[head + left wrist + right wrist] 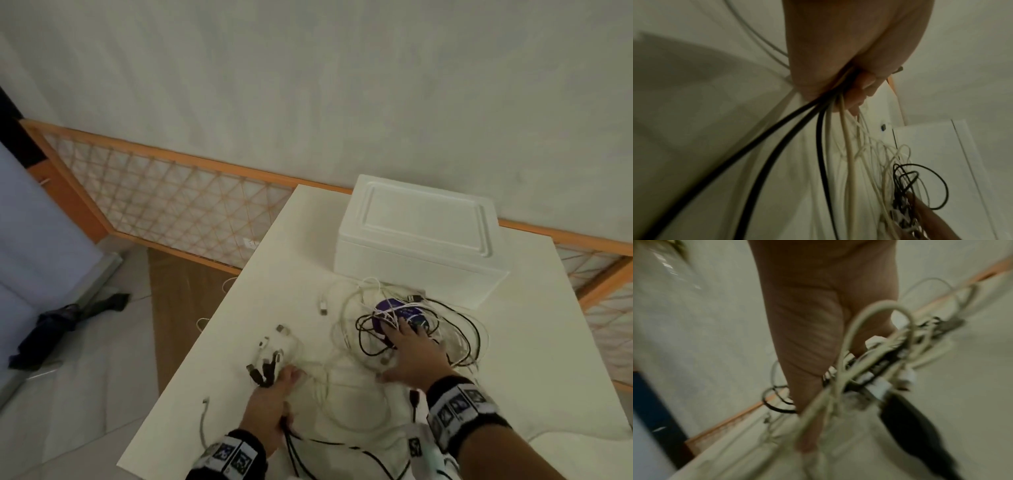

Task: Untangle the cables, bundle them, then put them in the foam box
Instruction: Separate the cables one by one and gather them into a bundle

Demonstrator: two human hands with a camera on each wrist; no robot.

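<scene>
Left hand (270, 407) fisted round a sheaf of black and white cables (824, 146), plug ends (263, 368) fanning out past the knuckles. Right hand (416, 353) splayed flat, fingers straight, pressing on the tangle (411, 329) that lies over a purple disc-shaped object (397, 310); it grips nothing that I can see, though the right wrist view is too blurred to be sure. Risk: pulling the gripped sheaf while the right hand pins the heap would likely cinch loops tighter instead of freeing them; thin white leads could snag on plugs, and the disc may drag along. One white cable (205, 419) lies close to the table (513, 359) edge and could slide off. Cables are thin, round, limp, smooth-jacketed; plugs small, hard, boxy. Foam box (421, 240) white, matte, blocky, lid on, just behind the tangle.
</scene>
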